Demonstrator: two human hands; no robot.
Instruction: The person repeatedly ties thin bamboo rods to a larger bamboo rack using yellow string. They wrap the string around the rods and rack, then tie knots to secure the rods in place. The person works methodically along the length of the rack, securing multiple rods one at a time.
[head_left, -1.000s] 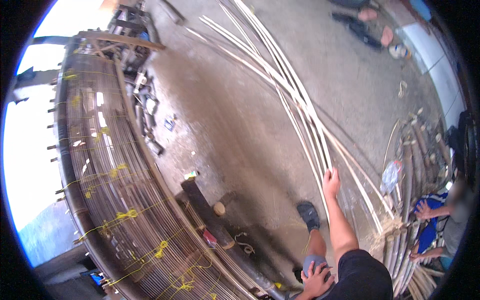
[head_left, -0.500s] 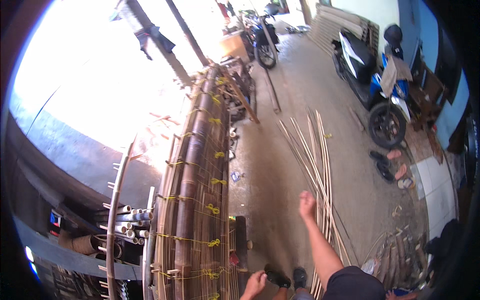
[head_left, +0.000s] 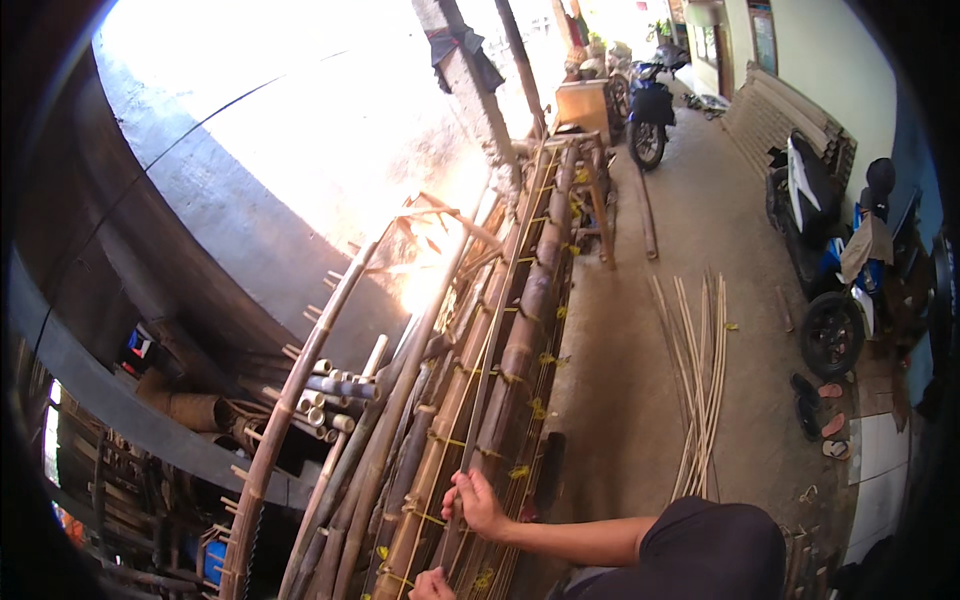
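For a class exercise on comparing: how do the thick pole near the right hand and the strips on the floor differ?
The pole is thick; the strips are thin. The pole is brown; the strips are paler. The pole is a single length; the strips lie grouped together. Both are long.

bamboo strip (head_left: 488, 375): thin, long, nearly straight, running lengthwise | bamboo pole (head_left: 519, 345): thick, brown, jointed, just beside strip | cord ties (head_left: 538, 408): yellow, knotted, spaced along pole's right side
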